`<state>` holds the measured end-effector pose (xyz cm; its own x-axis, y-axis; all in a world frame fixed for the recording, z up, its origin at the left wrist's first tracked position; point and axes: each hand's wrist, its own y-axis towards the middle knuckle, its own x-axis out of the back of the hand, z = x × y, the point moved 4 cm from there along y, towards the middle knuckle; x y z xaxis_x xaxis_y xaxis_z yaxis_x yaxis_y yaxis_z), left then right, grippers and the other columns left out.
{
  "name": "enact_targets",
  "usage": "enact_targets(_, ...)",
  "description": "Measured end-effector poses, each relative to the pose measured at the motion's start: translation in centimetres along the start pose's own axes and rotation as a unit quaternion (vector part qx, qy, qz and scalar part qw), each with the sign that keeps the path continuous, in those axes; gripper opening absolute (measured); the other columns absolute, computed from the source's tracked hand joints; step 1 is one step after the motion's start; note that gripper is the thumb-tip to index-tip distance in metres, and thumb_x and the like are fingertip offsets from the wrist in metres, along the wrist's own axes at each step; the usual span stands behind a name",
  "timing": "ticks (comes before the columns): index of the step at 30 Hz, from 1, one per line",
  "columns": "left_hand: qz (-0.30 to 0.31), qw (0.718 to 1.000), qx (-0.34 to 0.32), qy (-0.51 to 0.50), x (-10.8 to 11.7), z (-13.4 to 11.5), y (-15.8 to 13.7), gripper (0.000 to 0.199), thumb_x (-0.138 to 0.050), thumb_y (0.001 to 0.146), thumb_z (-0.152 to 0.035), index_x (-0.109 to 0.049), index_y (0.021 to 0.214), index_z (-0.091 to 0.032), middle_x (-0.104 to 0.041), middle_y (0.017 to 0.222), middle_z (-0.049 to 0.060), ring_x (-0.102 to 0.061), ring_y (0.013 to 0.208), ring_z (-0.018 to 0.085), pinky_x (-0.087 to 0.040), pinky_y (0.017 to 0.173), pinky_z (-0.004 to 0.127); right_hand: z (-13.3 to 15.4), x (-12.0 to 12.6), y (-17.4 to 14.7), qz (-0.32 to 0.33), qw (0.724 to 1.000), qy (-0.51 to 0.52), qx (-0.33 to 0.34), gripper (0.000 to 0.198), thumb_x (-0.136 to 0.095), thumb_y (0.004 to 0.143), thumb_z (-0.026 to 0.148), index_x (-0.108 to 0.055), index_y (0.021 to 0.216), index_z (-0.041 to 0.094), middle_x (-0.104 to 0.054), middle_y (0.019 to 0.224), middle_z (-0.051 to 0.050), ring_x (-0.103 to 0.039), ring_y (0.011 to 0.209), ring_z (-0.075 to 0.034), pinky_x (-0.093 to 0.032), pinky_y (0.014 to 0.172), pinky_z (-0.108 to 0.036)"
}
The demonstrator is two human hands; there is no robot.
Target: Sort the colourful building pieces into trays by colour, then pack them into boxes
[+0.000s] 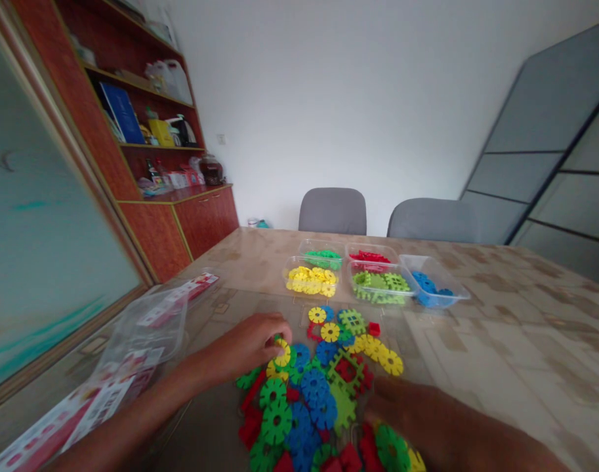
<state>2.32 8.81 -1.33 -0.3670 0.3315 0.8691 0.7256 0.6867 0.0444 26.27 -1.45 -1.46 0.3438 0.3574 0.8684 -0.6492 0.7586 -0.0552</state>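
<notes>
A pile of plastic building pieces lies on the table in front of me. My left hand (262, 335) reaches in from the left, thumb and fingers closed on a yellow notched disc (283, 354) at the pile's left edge. My right hand (402, 408) is at the pile's right side, near a lime-green square grid piece (346, 371); it is dark and smeared by motion, and its fingertips are not clear. Between the hands are green notched discs (277, 421), blue notched discs (315, 385) and red pieces (250, 425). A row of yellow discs (378, 349) lies just beyond my right hand.
Behind the pile stand clear tubs of yellow discs (311, 280), green pieces (323, 258), red pieces (371, 257), lime-green squares (382, 286) and blue pieces (430, 286). Clear lids (149, 321) and printed packaging (107, 400) lie at left. Two grey chairs (332, 210) stand beyond.
</notes>
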Motion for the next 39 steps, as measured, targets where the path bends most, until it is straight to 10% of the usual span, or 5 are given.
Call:
enact_targets(9, 0.04, 0.995, 0.001, -0.087, 0.3, 0.8, -0.3, 0.012, -0.051, 0.087, -0.021, -0.063, 0.088, -0.017, -0.062, 0.075, -0.002, -0.056, 0.067, 0.013, -0.035, 0.057, 0.019, 1.4, 1.3, 0.3, 0.014, 0.999, -0.002, -0.04, 0.065, -0.072, 0.066, 0.01, -0.055, 0.128, 0.021, -0.05, 0.137, -0.012, -0.046, 0.124, -0.033, -0.04, 0.102, -0.042)
enact_targets(20, 0.051, 0.998, -0.022, -0.026, -1.1, 0.2, -0.5, 0.022, -0.055, 0.083, -0.016, -0.063, 0.102, -0.022, -0.064, 0.093, -0.001, -0.058, 0.085, 0.017, -0.037, 0.074, 0.022, -0.7, -0.2, 2.7, -0.084, 0.995, 0.049, 0.004, 0.017, -0.059, 0.077, 0.004, -0.056, 0.079, 0.02, -0.06, 0.079, 0.002, -0.055, 0.07, -0.012, -0.038, 0.061, -0.023)
enact_targets(29, 0.075, 0.997, -0.02, -0.001, 0.0, -3.2, -1.5, 0.019, -0.07, 0.079, -0.031, -0.061, 0.094, -0.023, -0.055, 0.093, -0.001, -0.055, 0.087, 0.017, -0.037, 0.073, 0.022, 2.3, -2.3, 3.6, -0.077, 0.996, 0.033, 0.02, 0.06, -0.065, 0.08, 0.02, -0.043, 0.136, 0.021, -0.052, 0.121, -0.01, -0.049, 0.109, -0.025, -0.042, 0.094, -0.037)
enact_targets(39, 0.145, 0.989, -0.002, 0.036, -2.5, -5.4, -2.3, 0.035, -0.077, 0.072, -0.032, -0.057, 0.098, -0.022, -0.055, 0.102, 0.001, -0.053, 0.093, 0.021, -0.039, 0.074, 0.024, 2.0, -1.2, 3.5, -0.079, 0.997, -0.001, 0.023, 0.028, -0.061, 0.082, 0.017, -0.06, 0.109, 0.022, -0.056, 0.111, -0.006, -0.051, 0.103, -0.022, -0.043, 0.089, -0.035)
